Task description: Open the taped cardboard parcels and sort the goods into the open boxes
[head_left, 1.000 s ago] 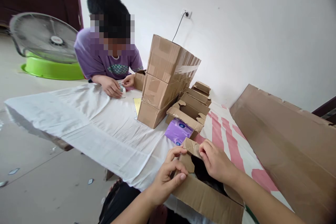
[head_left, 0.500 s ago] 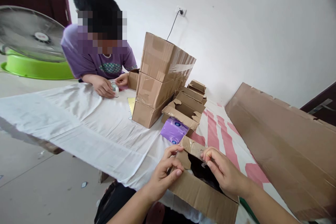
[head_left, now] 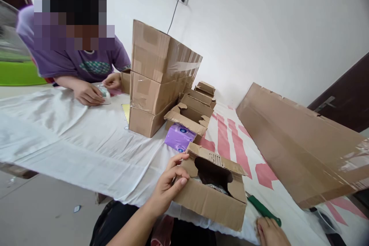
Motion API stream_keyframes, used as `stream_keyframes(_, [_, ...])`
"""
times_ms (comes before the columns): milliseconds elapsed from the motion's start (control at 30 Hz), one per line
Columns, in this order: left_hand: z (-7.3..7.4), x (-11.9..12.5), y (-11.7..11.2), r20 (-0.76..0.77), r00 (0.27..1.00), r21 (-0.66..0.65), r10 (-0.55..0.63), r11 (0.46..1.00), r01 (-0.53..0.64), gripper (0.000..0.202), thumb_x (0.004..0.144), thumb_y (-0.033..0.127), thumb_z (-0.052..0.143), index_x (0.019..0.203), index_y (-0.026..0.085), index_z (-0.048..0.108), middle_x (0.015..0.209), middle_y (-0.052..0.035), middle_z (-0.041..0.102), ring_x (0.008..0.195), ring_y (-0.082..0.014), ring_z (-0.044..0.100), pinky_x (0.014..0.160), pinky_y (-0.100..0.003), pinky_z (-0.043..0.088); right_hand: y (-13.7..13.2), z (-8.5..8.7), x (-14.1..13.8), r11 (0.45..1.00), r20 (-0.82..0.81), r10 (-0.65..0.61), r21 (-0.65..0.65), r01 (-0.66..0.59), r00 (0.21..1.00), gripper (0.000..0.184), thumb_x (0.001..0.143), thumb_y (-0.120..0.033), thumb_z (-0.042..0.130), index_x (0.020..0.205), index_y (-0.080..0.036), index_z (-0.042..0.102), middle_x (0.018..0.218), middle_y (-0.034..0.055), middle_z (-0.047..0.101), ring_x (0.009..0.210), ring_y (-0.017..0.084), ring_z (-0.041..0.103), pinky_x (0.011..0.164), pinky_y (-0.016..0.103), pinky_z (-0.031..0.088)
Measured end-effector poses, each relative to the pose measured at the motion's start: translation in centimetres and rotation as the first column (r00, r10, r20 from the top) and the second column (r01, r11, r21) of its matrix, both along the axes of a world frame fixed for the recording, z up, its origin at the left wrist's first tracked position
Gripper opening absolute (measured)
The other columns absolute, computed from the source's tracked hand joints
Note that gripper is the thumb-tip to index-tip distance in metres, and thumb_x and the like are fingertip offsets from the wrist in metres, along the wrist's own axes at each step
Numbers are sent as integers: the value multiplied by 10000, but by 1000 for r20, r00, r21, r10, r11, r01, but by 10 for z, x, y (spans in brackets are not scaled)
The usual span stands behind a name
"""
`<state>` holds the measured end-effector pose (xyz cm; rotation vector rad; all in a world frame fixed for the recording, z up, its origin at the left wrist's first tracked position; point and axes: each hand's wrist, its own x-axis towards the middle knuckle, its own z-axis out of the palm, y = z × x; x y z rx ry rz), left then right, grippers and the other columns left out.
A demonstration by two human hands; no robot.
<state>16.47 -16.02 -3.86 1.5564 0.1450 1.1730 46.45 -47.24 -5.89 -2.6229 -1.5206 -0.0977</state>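
An open cardboard box [head_left: 210, 207] stands at the table's front edge, its end flaps folded in and a long flap raised at the back. Something patterned and shiny shows inside, too dim to name. My left hand [head_left: 168, 184] grips the box's left end, thumb on the near side and fingers on the far side. My right hand [head_left: 272, 231] is low on the cloth to the right, fingers curled together; whatever is in them is hidden. Just beyond it lies a green handle [head_left: 264, 210], its front end partly behind the box.
Sealed cartons [head_left: 151, 92] are stacked at centre, with open boxes [head_left: 190, 115] and a purple pack [head_left: 179, 138] beside them. A large cardboard sheet [head_left: 291, 142] leans at the right. Across the table a person [head_left: 86, 65] handles a small clear packet [head_left: 104, 92].
My right hand has left the box opening and dropped to the cloth at the lower right. The box's back flap now shows. My left hand stays on the box; the view has shifted right.
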Motion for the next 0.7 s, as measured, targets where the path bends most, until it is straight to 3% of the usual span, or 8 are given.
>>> stream_keyframes(100, [-1, 1, -1, 18, 1000, -1, 22, 1000, -22, 192, 927, 358, 561, 859, 209, 660, 1408, -89, 454, 1336, -293, 395, 1127, -459, 282, -7, -13, -5, 1000, -2, -4, -1, 4, 1000, 271, 887, -216, 402, 744, -229, 632, 781, 85, 652, 768, 254, 603, 700, 371, 459])
stream_keyframes(200, [1, 1, -1, -2, 999, -22, 33, 999, -33, 214, 923, 384, 562, 850, 207, 656, 1409, -97, 462, 1343, -303, 389, 1120, -473, 292, 1, 0, -7, 999, 7, 14, 31, -15, 1000, 225, 845, -191, 450, 700, -235, 616, 809, 77, 651, 812, 257, 596, 744, 384, 456])
stream_keyframes(267, [3, 0, -2, -16, 999, -29, 28, 999, -28, 227, 920, 400, 562, 845, 208, 657, 1403, -100, 467, 1346, -307, 383, 1119, -484, 293, 7, 9, -6, 999, -29, -2, 48, 3, 1000, 178, 753, -150, 508, 813, -231, 654, 903, 82, 670, 898, 266, 605, 810, 389, 466])
stream_keyframes(367, [6, -1, -1, -27, 999, -32, 26, 999, -27, 247, 910, 423, 574, 830, 207, 663, 1400, -101, 473, 1328, -306, 403, 1128, -492, 279, 13, 12, -4, 999, -122, -5, 50, 11, 993, 387, 641, -116, 520, 986, -226, 655, 953, 76, 676, 943, 263, 616, 850, 382, 483])
stream_keyframes(500, [4, -1, 0, -23, 999, -28, 32, 999, -33, 245, 904, 424, 584, 845, 208, 682, 1399, -104, 488, 1323, -311, 419, 1133, -488, 286, 14, 5, -1, 995, -183, 48, 95, -31, 982, 258, 632, -155, 489, 823, -243, 639, 809, 45, 654, 821, 250, 623, 760, 371, 499])
stream_keyframes(600, [0, -1, 2, -17, 1000, -11, 24, 1000, -24, 243, 913, 417, 569, 1027, 233, 680, 1467, -102, 426, 1366, -325, 381, 1130, -494, 301, 11, 7, 4, 986, -293, 30, 167, 20, 956, 213, 698, -232, 475, 811, -242, 655, 801, 46, 672, 801, 247, 641, 755, 372, 510])
stream_keyframes(700, [-7, 2, 6, -44, 999, -25, 0, 1000, -1, 502, 893, 497, 571, 1341, 278, 517, 1573, -97, 279, 1449, -344, 243, 1160, -519, 243, 9, 19, 10, 961, -361, 1, 259, 100, 933, 208, 706, -289, 494, 806, -242, 671, 879, 61, 692, 859, 252, 656, 784, 366, 516])
